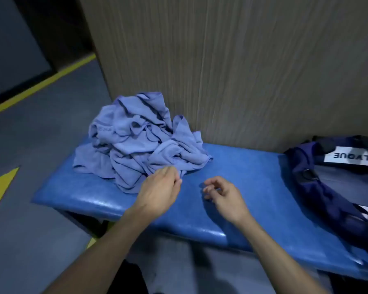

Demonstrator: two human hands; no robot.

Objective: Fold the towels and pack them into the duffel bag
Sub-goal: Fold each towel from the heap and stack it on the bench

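Towels [136, 143] lie in one crumpled blue-violet heap at the left end of the blue padded surface [232, 166], backed against the wood-grain panel [242, 71]. Duffel bag [327, 183] sits at the right end, dark navy, mouth apparently open toward me, well apart from the heap. My left hand [159, 189] is at the near edge of the heap, fingers curled against a hem; blur keeps me from telling whether I pinch cloth or only touch it. My right hand [223, 194] hovers over bare surface between heap and bag, fingers loosely curled, holding nothing. Nothing looks folded yet, and I see nothing packed. Risks as I judge them: the towels look tangled into each other, so pulling one hem could drag several along and tip the heap off the left end onto the floor [40, 145]. The clear patch between heap and bag looks tight for spreading a towel flat; a corner may hang over the front edge and slide. The surface looks slick, so a fold could creep as I press it.
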